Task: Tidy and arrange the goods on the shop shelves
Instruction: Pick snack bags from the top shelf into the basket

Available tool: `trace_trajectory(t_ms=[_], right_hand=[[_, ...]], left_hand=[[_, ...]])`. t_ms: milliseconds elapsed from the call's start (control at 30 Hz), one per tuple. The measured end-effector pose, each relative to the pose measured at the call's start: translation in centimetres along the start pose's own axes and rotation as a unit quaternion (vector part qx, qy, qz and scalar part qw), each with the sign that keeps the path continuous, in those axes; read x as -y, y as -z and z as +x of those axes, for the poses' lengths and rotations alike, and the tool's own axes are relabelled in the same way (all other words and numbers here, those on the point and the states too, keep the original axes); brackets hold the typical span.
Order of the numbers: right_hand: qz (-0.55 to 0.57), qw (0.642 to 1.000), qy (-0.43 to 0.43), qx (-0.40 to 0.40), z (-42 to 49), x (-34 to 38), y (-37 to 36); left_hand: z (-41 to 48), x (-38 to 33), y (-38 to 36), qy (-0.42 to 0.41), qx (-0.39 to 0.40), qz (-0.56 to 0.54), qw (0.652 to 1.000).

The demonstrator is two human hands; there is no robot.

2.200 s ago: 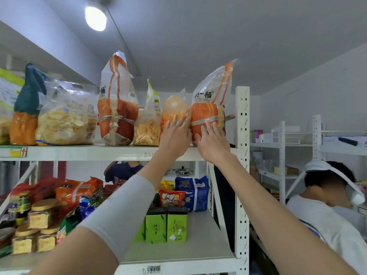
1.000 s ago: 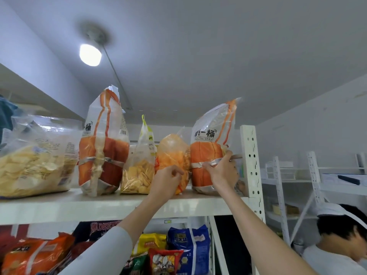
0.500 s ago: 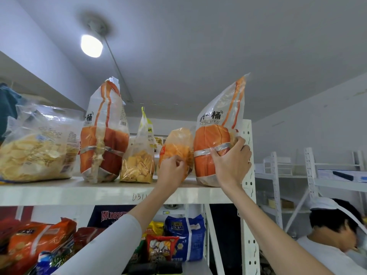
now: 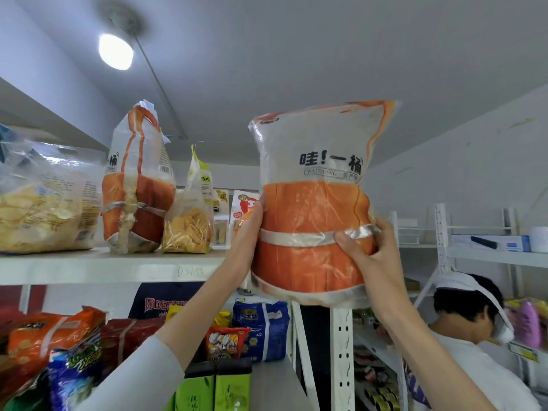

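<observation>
Orange bag (image 4: 311, 226) lifted off shelf (image 4: 103, 266); left hand (image 4: 247, 232) joins right hand (image 4: 373, 253).

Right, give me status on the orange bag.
Both gripping: left hand and right hand on orange bag. Bag upright, in the air before top shelf. Shelf space behind it hidden.

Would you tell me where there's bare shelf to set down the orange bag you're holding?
Middle shelf: bare between the green boxes and the white upright. Top shelf is crowded left of the yellow cracker bag; the orange bag hides its right end.
</observation>
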State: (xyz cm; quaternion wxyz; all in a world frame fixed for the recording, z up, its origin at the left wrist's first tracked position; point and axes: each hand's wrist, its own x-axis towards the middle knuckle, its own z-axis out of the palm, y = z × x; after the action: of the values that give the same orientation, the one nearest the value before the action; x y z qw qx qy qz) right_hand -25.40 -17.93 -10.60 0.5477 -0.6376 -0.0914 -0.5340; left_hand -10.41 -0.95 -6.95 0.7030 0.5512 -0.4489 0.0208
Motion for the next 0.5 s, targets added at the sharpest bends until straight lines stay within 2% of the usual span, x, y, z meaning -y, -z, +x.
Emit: trace_trajectory(t_ms=[200,333,500], right_hand=[[0.007,0.996,-0.058,0.069,-4.2,-3.3,2.0],[0.024,0.992,-0.085,0.091,-6.5,-5.0,1.4],[0.05,0.989,-0.1,0.1,-8.5,-5.9,0.4]], left_hand=[[-5.9,4.9,-0.7,0.015,-0.061,-0.015,0.998],[-9.1,5.9,-0.5,0.009,-0.134,0.03,0.99],[-10.7,6.8,0.5,0.016,-0.167,0.06,0.984]])
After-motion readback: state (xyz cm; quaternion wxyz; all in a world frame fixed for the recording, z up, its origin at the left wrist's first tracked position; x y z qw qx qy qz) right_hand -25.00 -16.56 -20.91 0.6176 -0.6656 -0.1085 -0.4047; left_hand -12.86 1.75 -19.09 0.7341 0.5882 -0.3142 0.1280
